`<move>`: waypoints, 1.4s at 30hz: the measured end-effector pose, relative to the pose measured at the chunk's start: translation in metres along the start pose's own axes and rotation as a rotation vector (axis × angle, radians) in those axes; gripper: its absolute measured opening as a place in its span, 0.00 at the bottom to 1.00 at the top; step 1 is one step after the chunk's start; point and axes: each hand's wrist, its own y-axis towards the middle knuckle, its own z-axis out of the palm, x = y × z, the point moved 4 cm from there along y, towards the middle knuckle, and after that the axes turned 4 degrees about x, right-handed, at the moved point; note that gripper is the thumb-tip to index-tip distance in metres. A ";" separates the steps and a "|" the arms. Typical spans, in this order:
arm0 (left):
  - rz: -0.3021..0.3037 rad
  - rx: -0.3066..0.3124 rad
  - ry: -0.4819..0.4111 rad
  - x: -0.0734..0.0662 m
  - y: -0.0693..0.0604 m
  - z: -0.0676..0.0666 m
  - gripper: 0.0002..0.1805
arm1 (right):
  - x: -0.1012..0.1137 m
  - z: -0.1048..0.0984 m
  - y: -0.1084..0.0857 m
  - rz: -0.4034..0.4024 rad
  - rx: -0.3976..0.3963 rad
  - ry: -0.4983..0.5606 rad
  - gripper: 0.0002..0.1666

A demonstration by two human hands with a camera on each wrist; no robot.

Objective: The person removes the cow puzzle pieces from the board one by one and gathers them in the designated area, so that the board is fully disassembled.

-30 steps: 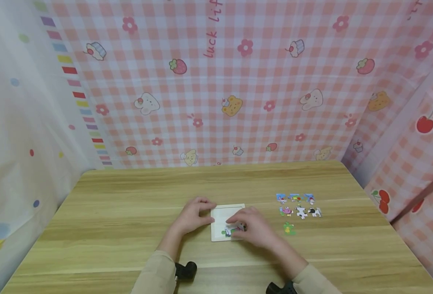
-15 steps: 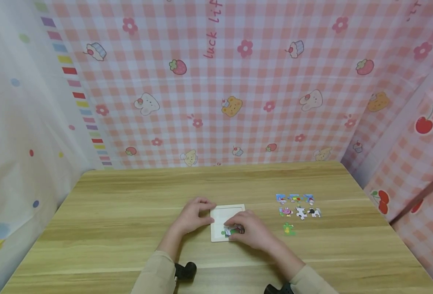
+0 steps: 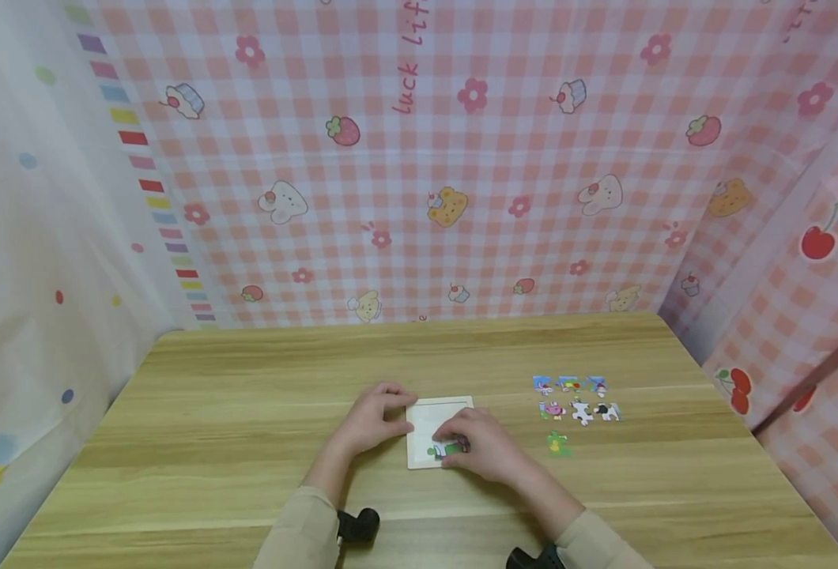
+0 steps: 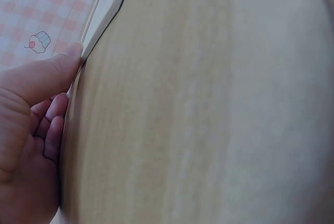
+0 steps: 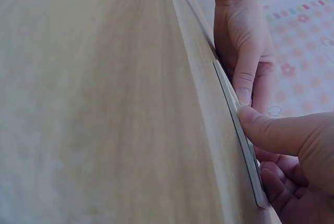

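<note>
In the head view a pale square puzzle tray (image 3: 424, 419) lies mid-table. My left hand (image 3: 376, 415) touches its left edge with spread thumb and forefinger; in the left wrist view the thumb (image 4: 57, 72) lies along the rim. Over the tray's lower right is my right hand (image 3: 486, 446), pinching a dark-patterned puzzle piece (image 3: 462, 444), mostly covered by the fingers. Just left of that piece, a green and white puzzle piece (image 3: 440, 451) sits at the tray's bottom. The right wrist view shows the tray edge (image 5: 237, 125) nearly side-on, with both hands at it.
To the right of the tray, several loose puzzle pieces lie in rows: blue-topped ones (image 3: 568, 385) at the back, a white one (image 3: 582, 412) in the middle row, and a green one (image 3: 557, 443) in front. A checked curtain (image 3: 390, 174) hangs behind the wooden table (image 3: 248, 442).
My right hand has shifted slightly left over the tray, bringing the pinched puzzle piece closer to the green and white one. The left hand stays at the tray's left edge.
</note>
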 end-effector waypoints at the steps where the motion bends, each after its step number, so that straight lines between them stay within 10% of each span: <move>1: 0.000 0.000 -0.001 0.000 0.000 0.000 0.23 | 0.000 0.000 0.000 0.004 0.004 0.000 0.18; 42: 0.003 -0.004 0.012 0.003 0.001 0.002 0.23 | 0.002 0.002 0.000 0.029 -0.010 0.037 0.16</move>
